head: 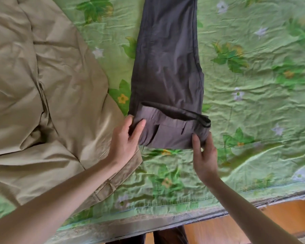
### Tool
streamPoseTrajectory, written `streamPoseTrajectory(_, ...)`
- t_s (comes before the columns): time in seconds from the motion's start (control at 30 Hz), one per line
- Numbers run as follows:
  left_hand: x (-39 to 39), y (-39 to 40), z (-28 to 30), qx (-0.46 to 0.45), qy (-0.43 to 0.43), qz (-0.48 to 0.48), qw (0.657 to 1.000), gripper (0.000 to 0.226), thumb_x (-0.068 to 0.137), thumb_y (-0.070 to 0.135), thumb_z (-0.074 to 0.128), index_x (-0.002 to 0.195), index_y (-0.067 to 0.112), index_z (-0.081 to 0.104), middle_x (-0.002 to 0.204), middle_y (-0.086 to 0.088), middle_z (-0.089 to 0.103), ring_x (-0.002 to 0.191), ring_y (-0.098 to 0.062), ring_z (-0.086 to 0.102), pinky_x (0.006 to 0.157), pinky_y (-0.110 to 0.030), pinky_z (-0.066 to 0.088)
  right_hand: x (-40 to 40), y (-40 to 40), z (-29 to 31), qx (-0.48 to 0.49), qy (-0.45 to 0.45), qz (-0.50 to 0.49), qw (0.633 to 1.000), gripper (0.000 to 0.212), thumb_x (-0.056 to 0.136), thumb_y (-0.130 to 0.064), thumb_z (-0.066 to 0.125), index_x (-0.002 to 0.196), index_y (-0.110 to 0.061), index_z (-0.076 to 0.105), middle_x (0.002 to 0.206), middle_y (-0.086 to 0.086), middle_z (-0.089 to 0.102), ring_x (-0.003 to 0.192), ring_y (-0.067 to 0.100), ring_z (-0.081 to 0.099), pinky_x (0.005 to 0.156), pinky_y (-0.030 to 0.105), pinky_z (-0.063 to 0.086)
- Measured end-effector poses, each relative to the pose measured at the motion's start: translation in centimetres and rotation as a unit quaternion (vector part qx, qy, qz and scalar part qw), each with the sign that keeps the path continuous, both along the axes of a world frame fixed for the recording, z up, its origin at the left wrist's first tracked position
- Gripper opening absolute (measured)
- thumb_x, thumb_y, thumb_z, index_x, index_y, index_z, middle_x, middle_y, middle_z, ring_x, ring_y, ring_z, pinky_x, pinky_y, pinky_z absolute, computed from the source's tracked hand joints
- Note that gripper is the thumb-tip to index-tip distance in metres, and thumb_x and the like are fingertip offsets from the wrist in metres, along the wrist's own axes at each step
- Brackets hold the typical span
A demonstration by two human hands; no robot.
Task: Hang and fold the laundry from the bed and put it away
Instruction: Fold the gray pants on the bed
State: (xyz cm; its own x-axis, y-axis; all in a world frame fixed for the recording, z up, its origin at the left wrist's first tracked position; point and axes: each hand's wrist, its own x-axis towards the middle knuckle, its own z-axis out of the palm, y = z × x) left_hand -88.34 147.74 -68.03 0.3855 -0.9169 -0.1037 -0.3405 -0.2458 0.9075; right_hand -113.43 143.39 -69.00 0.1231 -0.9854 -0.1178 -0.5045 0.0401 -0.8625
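Observation:
Dark grey trousers [167,67] lie lengthwise on the bed, legs stacked and running away from me, with the waist end turned over into a short fold near me. My left hand [125,140] pinches the left edge of that fold. My right hand [203,155] grips the fold's right corner between thumb and fingers. Beige trousers [42,94] lie spread and creased to the left, partly under my left forearm.
The bed is covered by a crinkled green floral sheet [253,103]. Its near edge [183,217] runs across the bottom, with an orange-brown wooden floor [245,226] beyond it at lower right.

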Motion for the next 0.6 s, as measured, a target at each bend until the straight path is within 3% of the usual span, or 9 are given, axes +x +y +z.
streamPoseTrajectory(0.07, -0.2, -1.6, 0.1, -0.018, -0.034, 0.042, 0.998, 0.042, 0.107, 0.035, 0.055, 0.078, 0.006, 0.048, 0.054, -0.005, 0.039, 0.049, -0.016, 0.037, 0.048, -0.035, 0.031, 1.2, -0.8, -0.1, -0.018, 0.029, -0.027, 0.999, 0.034, 0.105, -0.045, 0.045, 0.094, -0.012, 0.048, 0.064, 0.001, 0.053, 0.056, 0.016, 0.049, 0.051, 0.037, 0.036)
streamPoseTrajectory(0.17, -0.1, -3.4, -1.2, -0.011, -0.111, 0.069, 0.991, 0.042, 0.109, 0.036, 0.052, 0.076, 0.014, 0.04, 0.054, -0.006, 0.033, 0.051, -0.025, 0.036, 0.051, -0.038, 0.03, 2.5, -3.0, -0.9, -0.031, 0.098, -0.038, 0.994, 0.036, 0.106, -0.048, 0.042, 0.091, -0.016, 0.042, 0.057, -0.008, 0.046, 0.048, 0.012, 0.046, 0.046, 0.034, 0.027)
streamPoseTrajectory(0.27, 0.6, -4.5, -3.1, 0.017, -0.158, 0.069, 0.985, 0.039, 0.109, 0.036, 0.052, 0.077, 0.02, 0.037, 0.053, -0.003, 0.034, 0.05, -0.025, 0.034, 0.052, -0.036, 0.025, 3.2, -5.4, -2.4, -0.004, 0.169, -0.05, 0.984, 0.031, 0.108, -0.044, 0.046, 0.099, -0.015, 0.047, 0.063, -0.003, 0.055, 0.061, 0.036, 0.06, 0.054, 0.035, 0.032)
streamPoseTrajectory(0.43, 0.9, -5.9, -4.3, 0.07, -0.226, 0.102, 0.966, 0.046, 0.104, 0.033, 0.063, 0.068, 0.015, 0.041, 0.051, -0.007, 0.045, 0.046, -0.026, 0.039, 0.053, -0.03, 0.017, 4.1, -6.3, -2.9, -0.012, 0.252, -0.082, 0.964, 0.034, 0.104, -0.048, 0.054, 0.107, -0.014, 0.055, 0.08, 0.013, 0.069, 0.073, 0.041, 0.067, 0.059, 0.035, 0.036)
streamPoseTrajectory(0.53, 0.1, -6.1, -3.5, 0.108, -0.222, 0.143, 0.958, 0.027, 0.101, 0.036, 0.063, 0.091, 0.012, 0.054, 0.08, -0.01, 0.063, 0.073, -0.033, 0.06, 0.062, -0.037, 0.036, 3.8, -6.8, -1.9, -0.144, 0.216, -0.038, 0.965, 0.036, 0.102, -0.036, 0.06, 0.127, -0.011, 0.056, 0.106, 0.007, 0.063, 0.094, 0.031, 0.063, 0.071, 0.039, 0.047)
streamPoseTrajectory(0.6, -0.5, -5.8, -2.7, 0.045, -0.313, 0.113, 0.942, 0.026, 0.099, 0.029, 0.063, 0.113, 0.009, 0.056, 0.107, -0.014, 0.061, 0.098, -0.036, 0.057, 0.083, -0.044, 0.044, 3.7, -7.1, -1.7, -0.245, 0.236, 0.074, 0.937, 0.044, 0.104, -0.028, 0.058, 0.142, -0.007, 0.055, 0.132, 0.013, 0.059, 0.117, 0.032, 0.059, 0.094, 0.042, 0.048)
